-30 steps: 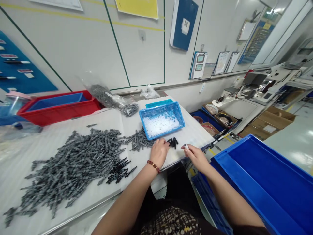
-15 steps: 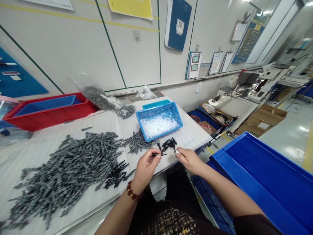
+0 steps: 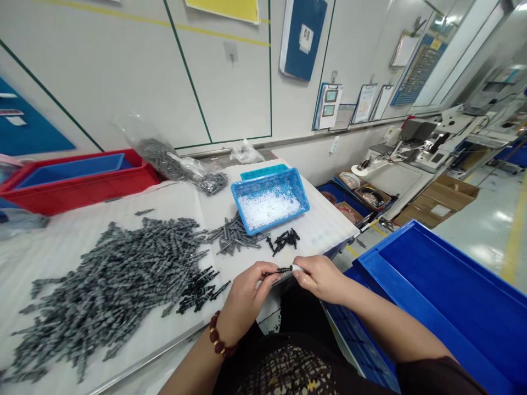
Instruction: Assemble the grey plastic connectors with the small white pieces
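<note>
One slim black part (image 3: 284,270) sits in front of the blue bin (image 3: 240,211), pinched by the left hand (image 3: 247,282); the right hand (image 3: 319,277) grips a white tool (image 3: 297,267) at its end. It looks light and stiff, best held mid-length. Loose black pieces (image 3: 286,241) lie nearer the bin.

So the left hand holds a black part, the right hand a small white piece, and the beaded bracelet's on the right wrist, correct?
Not quite: the head view shows the beaded bracelet on the left wrist. The left hand holds the black part, the right hand the white piece.
</note>
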`<act>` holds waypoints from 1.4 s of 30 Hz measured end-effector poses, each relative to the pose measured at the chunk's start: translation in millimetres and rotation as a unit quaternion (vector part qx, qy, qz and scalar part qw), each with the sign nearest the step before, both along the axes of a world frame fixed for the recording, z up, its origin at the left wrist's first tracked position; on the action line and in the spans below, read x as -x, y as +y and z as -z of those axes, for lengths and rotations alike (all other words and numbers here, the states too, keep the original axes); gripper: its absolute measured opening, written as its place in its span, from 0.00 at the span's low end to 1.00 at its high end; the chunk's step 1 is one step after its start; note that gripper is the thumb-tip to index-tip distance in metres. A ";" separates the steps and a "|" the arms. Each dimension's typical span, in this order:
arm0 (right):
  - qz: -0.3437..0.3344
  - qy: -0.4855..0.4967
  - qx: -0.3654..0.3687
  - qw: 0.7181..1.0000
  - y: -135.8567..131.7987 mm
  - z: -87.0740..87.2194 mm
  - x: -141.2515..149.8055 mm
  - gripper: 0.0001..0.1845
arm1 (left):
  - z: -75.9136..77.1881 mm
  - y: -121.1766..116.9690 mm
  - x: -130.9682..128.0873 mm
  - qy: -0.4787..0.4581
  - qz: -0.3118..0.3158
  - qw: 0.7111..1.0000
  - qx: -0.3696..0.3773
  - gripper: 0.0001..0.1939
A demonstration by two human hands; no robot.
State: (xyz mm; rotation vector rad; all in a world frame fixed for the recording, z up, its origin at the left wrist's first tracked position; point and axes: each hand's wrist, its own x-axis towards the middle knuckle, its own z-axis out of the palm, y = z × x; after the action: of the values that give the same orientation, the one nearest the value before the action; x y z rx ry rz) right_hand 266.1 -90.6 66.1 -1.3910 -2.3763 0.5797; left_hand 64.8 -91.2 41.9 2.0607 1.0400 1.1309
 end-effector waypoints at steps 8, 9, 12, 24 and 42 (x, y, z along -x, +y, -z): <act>-0.018 -0.131 -0.015 0.991 -3.1 -10.6 7.7 0.11 | -2.0 1.5 1.8 0.093 0.048 0.982 -0.154 0.09; -0.019 -0.145 -0.018 0.989 -3.1 -11.7 8.4 0.11 | -1.6 1.8 2.1 0.100 0.051 0.982 -0.154 0.10; -0.027 -0.175 -0.023 0.984 -2.9 -14.2 9.5 0.12 | 0.3 2.9 3.2 0.108 0.049 0.983 -0.137 0.10; -0.053 -0.194 -0.005 0.980 -3.0 -15.7 11.3 0.13 | 4.0 2.5 -2.7 0.111 0.080 0.990 -0.047 0.10; -0.060 -0.175 0.010 0.983 -1.8 -14.7 8.6 0.11 | 5.9 1.9 0.8 0.083 0.070 0.994 -0.018 0.11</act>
State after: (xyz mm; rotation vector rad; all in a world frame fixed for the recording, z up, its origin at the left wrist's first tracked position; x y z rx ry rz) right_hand 257.5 -92.5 80.7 -1.4681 -2.7509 0.4176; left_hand 63.9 -89.3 35.9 2.2479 0.9414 0.9278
